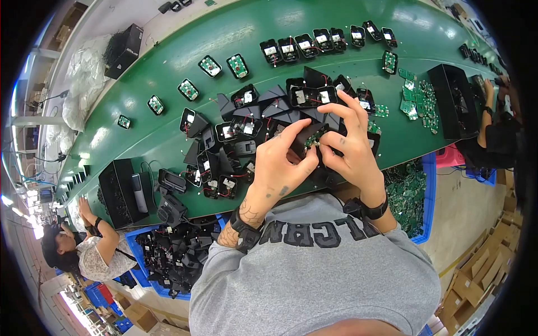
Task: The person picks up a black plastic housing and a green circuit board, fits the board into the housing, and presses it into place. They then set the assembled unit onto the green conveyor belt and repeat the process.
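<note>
My left hand [276, 163] is closed round a small black plastic housing [302, 136] above the near part of the workbench. A green circuit board [314, 138] shows at the open side of that housing. With thumb and forefinger pinched together, my right hand [354, 158] is at the board's edge, its other fingers raised and curved. The fingertips partly cover the board, and any wire between them is too small to make out. Around and beyond both hands lies a heap of black housings [245, 126], several with white parts and red wires inside.
Housings with boards stand along the green bench [185, 50]. Loose circuit boards [412, 103] and a black box [454, 101] are at right, another black box [119, 193] at left. Blue bins [429, 190] flank me below the bench edge. Co-workers [89, 252] sit at both sides.
</note>
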The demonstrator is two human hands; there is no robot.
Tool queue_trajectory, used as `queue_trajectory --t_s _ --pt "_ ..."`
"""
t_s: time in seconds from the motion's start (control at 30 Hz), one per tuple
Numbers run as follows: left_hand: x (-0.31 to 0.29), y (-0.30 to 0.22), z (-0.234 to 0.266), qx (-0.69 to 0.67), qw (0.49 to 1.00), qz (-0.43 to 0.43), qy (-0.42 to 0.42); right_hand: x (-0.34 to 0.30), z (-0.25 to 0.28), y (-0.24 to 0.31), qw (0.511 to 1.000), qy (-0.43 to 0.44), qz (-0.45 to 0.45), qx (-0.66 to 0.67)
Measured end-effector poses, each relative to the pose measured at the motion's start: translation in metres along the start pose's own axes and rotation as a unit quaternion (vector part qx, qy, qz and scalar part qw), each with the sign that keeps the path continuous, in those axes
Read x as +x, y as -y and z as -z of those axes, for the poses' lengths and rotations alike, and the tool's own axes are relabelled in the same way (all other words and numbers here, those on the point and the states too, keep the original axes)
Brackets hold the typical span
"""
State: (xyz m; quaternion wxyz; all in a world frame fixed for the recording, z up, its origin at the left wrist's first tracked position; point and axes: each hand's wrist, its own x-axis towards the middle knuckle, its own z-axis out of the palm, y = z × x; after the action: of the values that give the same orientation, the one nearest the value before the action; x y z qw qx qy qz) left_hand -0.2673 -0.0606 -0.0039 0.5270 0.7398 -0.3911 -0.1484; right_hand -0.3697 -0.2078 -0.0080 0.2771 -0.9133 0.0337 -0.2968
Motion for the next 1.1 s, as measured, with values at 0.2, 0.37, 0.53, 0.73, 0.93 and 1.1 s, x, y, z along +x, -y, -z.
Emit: queue_trajectory --t_s 0.2,0.37,0.53,0.73,0.93,1.1 --pt "-0.0014 -0.0005 -0.0005 0.015 1.000 -0.014 -0.005 0.0002 0.0011 -0.0008 1.000 0.007 0.014 0.006" --pt "-0.0009 -0.0012 -0.0013 0.017 1.000 -0.011 -0.002 -0.0009 0.0008 -0.0022 1.000 0.002 0.013 0.010" --pt "-0.0016 -0.0015 -0.0019 0.016 1.000 -0.011 -0.003 -0.0014 0.0014 -0.0033 1.000 0.006 0.015 0.016" --pt "-0.0012 0.0005 -0.0046 0.033 0.999 -0.026 -0.011 -0.0013 0.0014 -0.0053 0.999 0.015 0.013 0.039" --pt "-0.0008 0.0009 -0.0061 0.045 0.998 -0.036 -0.015 -0.0021 0.0003 -0.0066 0.999 0.034 0.013 0.039" --pt "-0.0011 0.0069 -0.0097 0.072 0.994 -0.077 -0.025 -0.0003 0.0027 -0.0012 0.998 0.057 0.001 0.027"
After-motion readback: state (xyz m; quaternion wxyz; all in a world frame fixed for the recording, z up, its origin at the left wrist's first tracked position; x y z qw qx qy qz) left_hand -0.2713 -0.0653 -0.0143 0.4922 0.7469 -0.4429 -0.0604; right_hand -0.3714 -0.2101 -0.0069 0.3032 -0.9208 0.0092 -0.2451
